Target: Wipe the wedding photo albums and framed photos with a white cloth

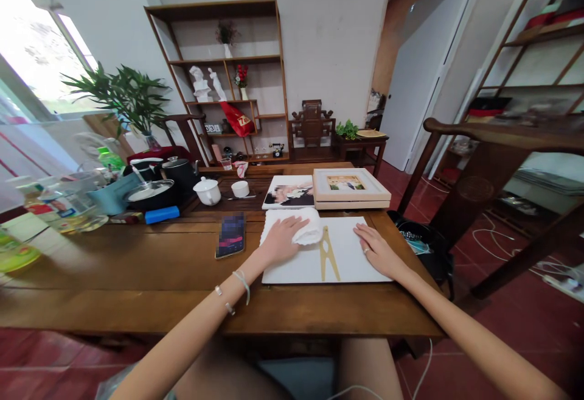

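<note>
My left hand (280, 240) is on a folded white cloth (311, 230), its fingers over the top and a roll of cloth bulging beside the thumb. The cloth rests on the left part of a flat white panel (292, 269) at the table's near edge. My right hand (376, 251), with a ring on one finger, lies flat with fingers stretched out on the panel's right side. Between the hands, a gold A-shaped piece (325, 254) lies on the panel. A phone (230, 235) is to the left of the panel.
Behind the panel are a picture print (288, 192) and a framed picture (351, 188). A white lidded teapot (207, 191), small white cup (240, 189), blue box (162, 215) and bottles (68, 205) stand farther left. A wooden chair (474, 187) stands to the right.
</note>
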`<state>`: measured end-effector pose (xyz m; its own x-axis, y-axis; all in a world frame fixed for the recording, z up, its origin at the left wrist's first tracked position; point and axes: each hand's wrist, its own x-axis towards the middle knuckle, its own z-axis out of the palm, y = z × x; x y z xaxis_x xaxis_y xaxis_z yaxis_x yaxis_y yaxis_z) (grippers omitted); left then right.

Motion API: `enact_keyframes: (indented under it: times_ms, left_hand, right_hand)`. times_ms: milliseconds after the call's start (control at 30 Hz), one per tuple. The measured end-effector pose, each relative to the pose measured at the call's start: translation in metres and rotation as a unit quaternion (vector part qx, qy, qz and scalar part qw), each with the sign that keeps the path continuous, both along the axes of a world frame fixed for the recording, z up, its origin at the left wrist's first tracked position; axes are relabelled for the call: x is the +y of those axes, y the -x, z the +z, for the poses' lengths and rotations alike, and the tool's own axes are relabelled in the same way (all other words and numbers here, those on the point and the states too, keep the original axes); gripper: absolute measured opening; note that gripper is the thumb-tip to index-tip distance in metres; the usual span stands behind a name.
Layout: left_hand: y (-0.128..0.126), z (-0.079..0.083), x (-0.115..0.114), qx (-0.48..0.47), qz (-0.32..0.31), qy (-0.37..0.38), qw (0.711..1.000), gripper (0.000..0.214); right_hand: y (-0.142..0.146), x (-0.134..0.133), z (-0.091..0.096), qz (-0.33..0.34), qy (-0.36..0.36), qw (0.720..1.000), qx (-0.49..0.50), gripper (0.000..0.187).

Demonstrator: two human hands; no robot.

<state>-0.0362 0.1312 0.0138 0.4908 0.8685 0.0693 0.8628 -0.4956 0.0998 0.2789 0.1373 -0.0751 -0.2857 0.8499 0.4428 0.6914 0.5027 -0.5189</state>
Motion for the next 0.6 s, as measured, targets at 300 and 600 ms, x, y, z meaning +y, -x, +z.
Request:
enact_keyframes:
  times_ms: [300, 600]
  left_hand:
    - [0.011, -0.012, -0.103, 0.023, -0.05, 0.003, 0.998, 0.097]
    - [0.009, -0.001, -0.044, 0.033, -0.055, 0.018, 0.998, 0.088]
  right_hand:
    - [0.002, 0.002, -0.005, -0.009, -0.009, 1.0, 0.018, 0.042]
    - [0.002, 0.002, -0.004, -0.013, -0.009, 1.0, 0.004, 0.043]
